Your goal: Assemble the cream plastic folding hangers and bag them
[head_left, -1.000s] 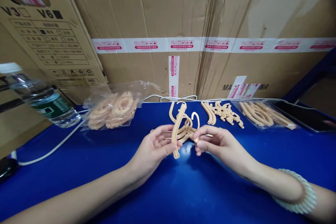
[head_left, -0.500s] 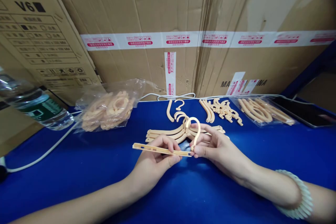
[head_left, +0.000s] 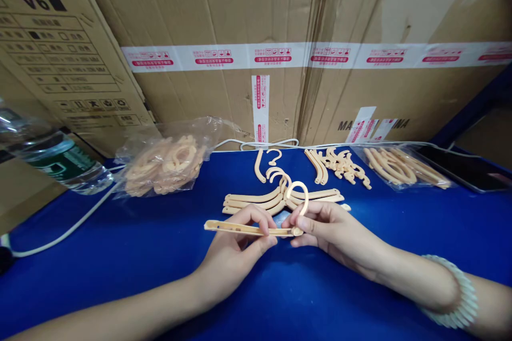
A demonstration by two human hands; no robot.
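Observation:
My left hand (head_left: 236, 248) pinches a long beige plastic hanger arm (head_left: 240, 228), held level above the blue table (head_left: 132, 256). My right hand (head_left: 328, 229) grips a beige hook piece (head_left: 301, 197) whose lower end meets the right end of the arm. Just behind my hands lies a small stack of assembled beige hangers (head_left: 276, 197).
A clear bag of beige parts (head_left: 164, 162) lies at the left, loose parts (head_left: 338, 165) and another bag (head_left: 400, 168) at the right. A water bottle (head_left: 52, 157) lies far left beside a white cable (head_left: 68, 229). Cardboard boxes (head_left: 280, 37) wall the back. A dark tablet (head_left: 468, 170) sits far right.
The hanger arm has swung from upright to level in my left hand. The hook in my right hand has come down so its end touches the arm's right end.

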